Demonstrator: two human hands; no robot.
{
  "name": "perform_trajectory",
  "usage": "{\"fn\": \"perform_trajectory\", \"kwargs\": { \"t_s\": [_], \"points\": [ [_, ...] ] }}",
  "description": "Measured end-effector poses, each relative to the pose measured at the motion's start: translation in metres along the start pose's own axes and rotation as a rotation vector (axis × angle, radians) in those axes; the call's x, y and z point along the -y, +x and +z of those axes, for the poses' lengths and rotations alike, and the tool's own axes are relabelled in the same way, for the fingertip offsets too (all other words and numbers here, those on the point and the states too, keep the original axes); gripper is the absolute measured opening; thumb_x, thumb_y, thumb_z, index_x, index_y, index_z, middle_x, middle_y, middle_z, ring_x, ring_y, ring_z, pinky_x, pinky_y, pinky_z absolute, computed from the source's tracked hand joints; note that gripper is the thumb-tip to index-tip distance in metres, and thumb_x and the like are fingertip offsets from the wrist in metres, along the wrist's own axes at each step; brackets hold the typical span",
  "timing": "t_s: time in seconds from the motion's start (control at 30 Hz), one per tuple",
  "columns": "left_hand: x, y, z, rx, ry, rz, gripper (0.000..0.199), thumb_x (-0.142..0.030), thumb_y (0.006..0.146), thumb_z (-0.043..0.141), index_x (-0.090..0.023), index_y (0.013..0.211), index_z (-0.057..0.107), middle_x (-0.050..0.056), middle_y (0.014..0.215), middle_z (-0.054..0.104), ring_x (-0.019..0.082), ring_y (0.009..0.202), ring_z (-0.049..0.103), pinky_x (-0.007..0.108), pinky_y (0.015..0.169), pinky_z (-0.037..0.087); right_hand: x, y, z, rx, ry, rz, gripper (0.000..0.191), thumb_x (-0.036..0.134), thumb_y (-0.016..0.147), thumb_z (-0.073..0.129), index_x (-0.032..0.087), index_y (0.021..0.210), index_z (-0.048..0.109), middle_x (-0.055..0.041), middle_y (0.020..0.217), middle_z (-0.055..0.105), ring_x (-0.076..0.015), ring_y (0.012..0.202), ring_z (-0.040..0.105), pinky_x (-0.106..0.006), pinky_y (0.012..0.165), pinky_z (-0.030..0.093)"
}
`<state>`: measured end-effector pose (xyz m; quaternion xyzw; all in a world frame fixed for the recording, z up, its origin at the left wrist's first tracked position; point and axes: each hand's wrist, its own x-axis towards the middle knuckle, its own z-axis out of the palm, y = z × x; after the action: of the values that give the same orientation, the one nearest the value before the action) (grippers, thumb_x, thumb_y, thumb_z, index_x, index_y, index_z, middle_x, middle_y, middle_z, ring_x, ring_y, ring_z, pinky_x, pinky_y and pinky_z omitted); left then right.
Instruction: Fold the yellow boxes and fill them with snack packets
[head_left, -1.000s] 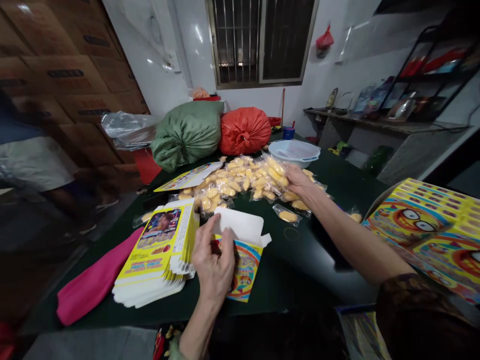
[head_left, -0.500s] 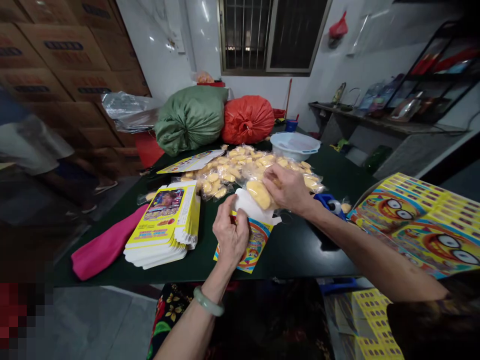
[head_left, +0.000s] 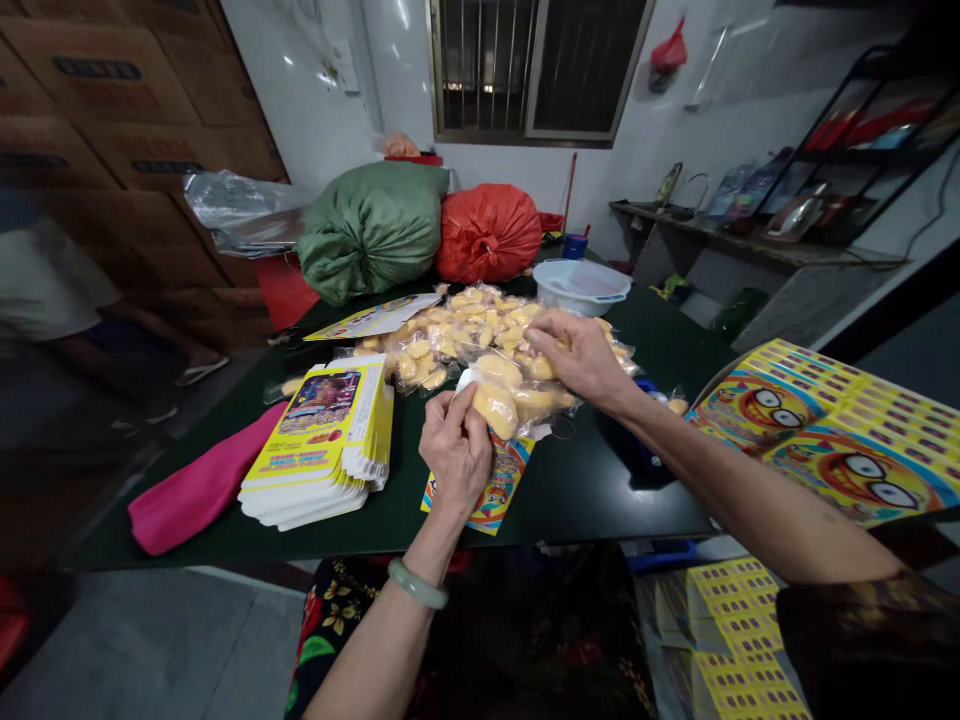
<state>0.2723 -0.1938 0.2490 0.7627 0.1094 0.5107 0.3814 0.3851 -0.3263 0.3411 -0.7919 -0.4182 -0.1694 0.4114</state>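
In the head view, my left hand (head_left: 456, 455) is closed around the edge of a small printed carton (head_left: 511, 478) standing near the table's front edge. Its thumb touches a clear packet of yellow, rounded pieces (head_left: 495, 408), which lies over the carton's top and hides most of the opening. My right hand (head_left: 581, 360) is pinched at the packet's upper end, in front of the heap; its fingertips partly hide the film. Behind the hands lies a heap of similar clear packets (head_left: 480, 318). A stack of flat yellow cartons (head_left: 315, 430) sits left of my left hand.
A pink cloth-like piece (head_left: 202, 485) lies at the table's left. Green (head_left: 375, 225) and red (head_left: 489, 235) sacks and a pale basin (head_left: 581, 285) stand at the back. Printed cartons (head_left: 832, 430) fill the right side. Another person's legs (head_left: 142, 320) show at left.
The packet has shifted left and down, covering more of the carton's white flap, and more yellow pieces show. My right hand has drawn slightly up and away from it. The view has turned slightly.
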Motion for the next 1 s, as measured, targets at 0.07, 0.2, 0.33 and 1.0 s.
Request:
{"fn": "perform_trajectory", "kwargs": {
  "t_s": [0.07, 0.2, 0.33, 1.0],
  "points": [
    [0.006, 0.0, 0.0, -0.02, 0.009, -0.029, 0.032, -0.022, 0.084, 0.045, -0.02, 0.1, 0.072, 0.006, 0.094, 0.06, 0.015, 0.087, 0.06, 0.028, 0.08, 0.049, -0.012, 0.003, -0.003, -0.131, -0.152, 0.117, 0.027, 0.032, 0.084, 0.047, 0.012, 0.093, 0.062, -0.01, 0.086, 0.064, -0.0214, 0.08, 0.058, -0.038, 0.078, 0.045],
    [0.009, 0.0, 0.0, -0.038, 0.035, -0.037, 0.033, -0.023, 0.085, 0.044, -0.019, 0.103, 0.071, 0.007, 0.093, 0.06, 0.016, 0.086, 0.06, 0.029, 0.079, 0.049, -0.005, -0.006, -0.007, -0.153, -0.255, 0.193, 0.067, 0.044, 0.073, 0.064, 0.01, 0.129, 0.047, -0.0183, 0.116, 0.058, -0.029, 0.097, 0.057, -0.046, 0.082, 0.045],
    [0.0, -0.001, 0.0, -0.033, 0.035, 0.016, 0.032, -0.021, 0.085, 0.045, -0.018, 0.105, 0.07, 0.008, 0.092, 0.06, 0.016, 0.084, 0.059, 0.029, 0.077, 0.049, 0.03, -0.019, -0.007, 0.189, -0.139, 0.142, 0.061, 0.045, 0.068, 0.071, 0.016, 0.118, 0.054, -0.0062, 0.09, 0.063, -0.0168, 0.069, 0.056, -0.029, 0.059, 0.042],
    [0.016, 0.006, -0.01, -0.035, -0.501, -0.054, 0.039, -0.019, 0.077, 0.057, -0.021, 0.115, 0.05, 0.007, 0.114, 0.055, 0.019, 0.107, 0.056, 0.033, 0.094, 0.046, 0.071, -0.005, -0.008, 0.784, -0.516, -0.169, 0.022, 0.018, 0.087, 0.047, 0.018, 0.104, 0.06, -0.0082, 0.095, 0.065, -0.017, 0.08, 0.054, -0.025, 0.063, 0.028]
  ]
}}
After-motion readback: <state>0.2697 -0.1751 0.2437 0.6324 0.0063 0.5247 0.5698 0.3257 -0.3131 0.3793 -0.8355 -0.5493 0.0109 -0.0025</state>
